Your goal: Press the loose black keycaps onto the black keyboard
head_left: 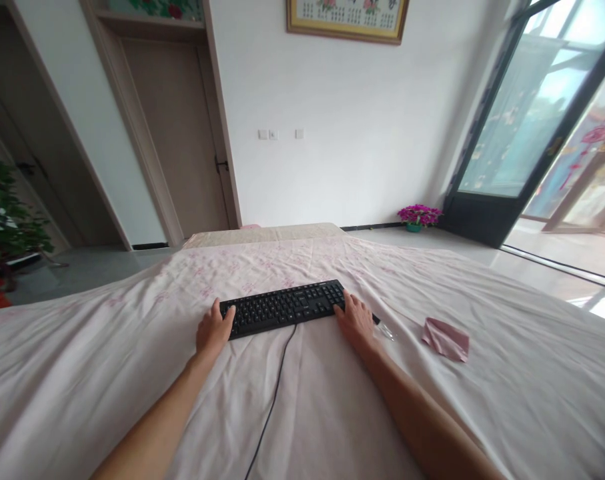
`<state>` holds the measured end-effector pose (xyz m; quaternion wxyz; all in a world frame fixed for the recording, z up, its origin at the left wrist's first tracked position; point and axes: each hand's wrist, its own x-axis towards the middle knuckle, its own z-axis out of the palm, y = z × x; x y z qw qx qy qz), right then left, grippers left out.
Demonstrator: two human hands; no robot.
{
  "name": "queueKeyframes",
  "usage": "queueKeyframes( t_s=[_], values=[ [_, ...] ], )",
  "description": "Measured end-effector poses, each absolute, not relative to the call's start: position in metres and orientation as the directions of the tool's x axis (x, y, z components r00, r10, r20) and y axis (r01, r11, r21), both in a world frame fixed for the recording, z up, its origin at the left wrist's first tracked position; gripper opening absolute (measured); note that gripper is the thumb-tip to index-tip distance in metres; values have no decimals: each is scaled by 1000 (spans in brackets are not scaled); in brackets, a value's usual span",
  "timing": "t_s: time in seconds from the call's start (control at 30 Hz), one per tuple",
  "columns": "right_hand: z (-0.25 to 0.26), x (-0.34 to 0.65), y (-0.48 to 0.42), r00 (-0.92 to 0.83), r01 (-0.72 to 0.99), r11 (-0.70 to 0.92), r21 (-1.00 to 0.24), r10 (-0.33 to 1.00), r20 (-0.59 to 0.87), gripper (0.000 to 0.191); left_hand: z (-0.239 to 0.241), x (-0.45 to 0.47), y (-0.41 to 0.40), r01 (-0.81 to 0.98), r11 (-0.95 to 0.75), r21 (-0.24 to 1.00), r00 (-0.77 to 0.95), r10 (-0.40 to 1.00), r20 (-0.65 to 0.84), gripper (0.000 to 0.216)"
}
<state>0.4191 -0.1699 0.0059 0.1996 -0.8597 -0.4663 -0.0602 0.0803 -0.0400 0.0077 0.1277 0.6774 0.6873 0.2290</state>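
Note:
A black computer keyboard (282,309) lies on a pale cloth with faint pink flowers, its far right corner turned slightly away from me. My left hand (215,328) grips the keyboard's left end, thumb on top near the keys. At the right end, my right hand (355,317) holds the edge with the thumb on the near side; its other fingers reach along the end. The keyboard's cable (278,385) leaves the side close to me and runs down between my forearms. Just beyond my right hand lies a brush-like tool (385,329) with a dark handle, partly hidden.
A folded pink cloth (446,339) rests to the right on the wrinkled bedcover-like cloth (522,373). Past the far edge stand a white wall (362,133) and a potted magenta flower (419,216). A leafy plant (7,213) is at the left.

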Motion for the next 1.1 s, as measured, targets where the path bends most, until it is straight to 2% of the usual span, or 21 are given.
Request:
queueKeyframes(
  t_s=[0.17, 0.27, 0.4, 0.57, 0.63, 0.7, 0.8, 0.9, 1.0, 1.1],
  values=[
    [11, 429, -166, 525, 838, -438, -325, 810, 261, 59, 3, 80, -16, 727, -6, 686, -101, 988, 116, 63],
    [13, 442, -159, 507, 838, -411, -358, 829, 235, 62, -3, 89, 1, 657, -29, 753, -93, 988, 119, 62],
    [10, 460, -150, 516, 825, -413, -385, 828, 219, 66, -9, 105, 18, 592, -92, 801, -26, 991, 133, 60],
    [0, 466, -146, 583, 800, -487, -351, 770, 258, 64, -15, 98, 25, 561, -224, 797, 113, 974, 195, 64],
    [-4, 465, -147, 619, 780, -537, -322, 739, 267, 65, -19, 86, 24, 622, -233, 748, 124, 972, 200, 63],
    [-7, 465, -149, 647, 762, -585, -278, 699, 305, 65, -23, 71, 21, 725, -239, 646, 116, 967, 228, 63],
    [-9, 466, -156, 634, 763, -620, -182, 664, 397, 64, -29, 49, 10, 867, -306, 393, 200, 937, 288, 59],
    [-8, 465, -163, 516, 839, -535, -101, 721, 464, 59, -34, 28, -5, 940, -309, 144, 266, 929, 257, 53],
    [-7, 459, -166, 389, 913, -402, -68, 807, 444, 57, -36, 11, -22, 969, -234, 77, 213, 954, 210, 56],
    [-6, 451, -167, 345, 929, -370, -30, 831, 437, 58, -37, -2, -37, 987, -142, 77, 127, 976, 177, 59]
  ],
)
